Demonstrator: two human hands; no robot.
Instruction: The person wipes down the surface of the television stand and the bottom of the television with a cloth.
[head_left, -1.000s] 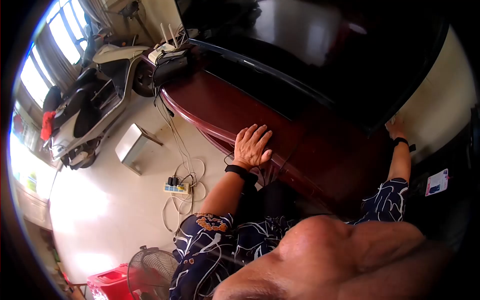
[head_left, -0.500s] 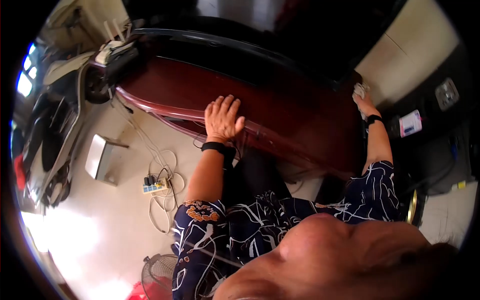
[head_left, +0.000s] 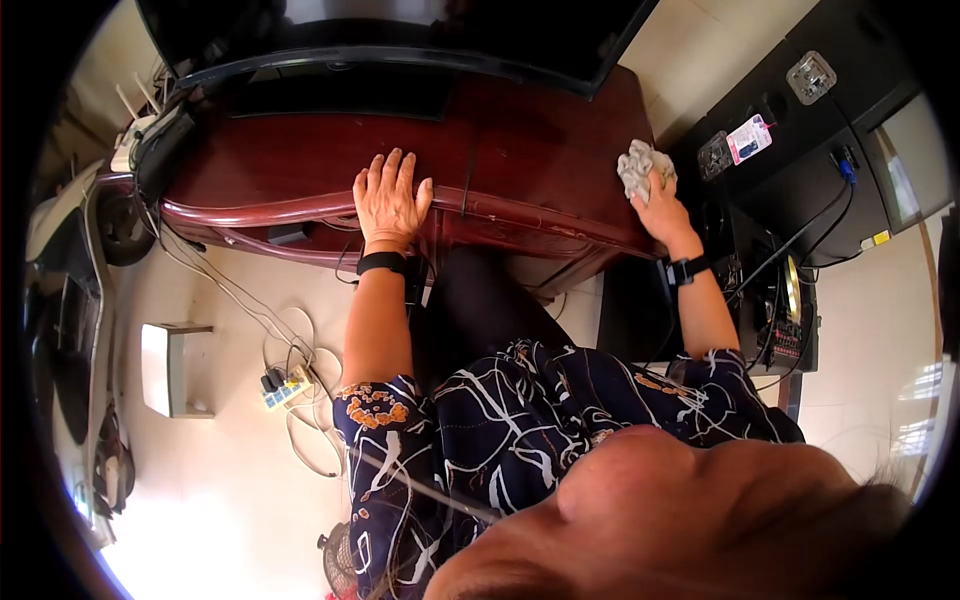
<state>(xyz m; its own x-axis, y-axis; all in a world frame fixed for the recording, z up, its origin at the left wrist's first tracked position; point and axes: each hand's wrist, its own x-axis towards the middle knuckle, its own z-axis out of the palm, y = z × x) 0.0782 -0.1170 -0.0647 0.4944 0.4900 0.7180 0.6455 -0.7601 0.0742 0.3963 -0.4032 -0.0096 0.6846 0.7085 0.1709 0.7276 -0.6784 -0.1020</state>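
My left hand (head_left: 391, 200) lies flat with fingers apart on the front edge of a dark red wooden cabinet (head_left: 545, 150). At the cabinet's right end, my right hand (head_left: 662, 212) is closed on a crumpled whitish cloth (head_left: 645, 170). The cloth rests at the side edge of the cabinet top, and part of it is covered by my fingers. A large black television (head_left: 400, 25) stands along the back of the cabinet, behind both hands.
On the cabinet's left end sits a white router (head_left: 130, 150) with antennas. Black speaker-like boxes (head_left: 790, 160) with cables stand at the right. A power strip (head_left: 287, 388) with looped cords and a white stool (head_left: 172, 370) are on the floor. A motorbike (head_left: 75, 290) is far left.
My right hand has come nearer along the cabinet's right side, bringing the cloth from the back corner toward the front. My left hand keeps its place on the edge; the view has shifted.
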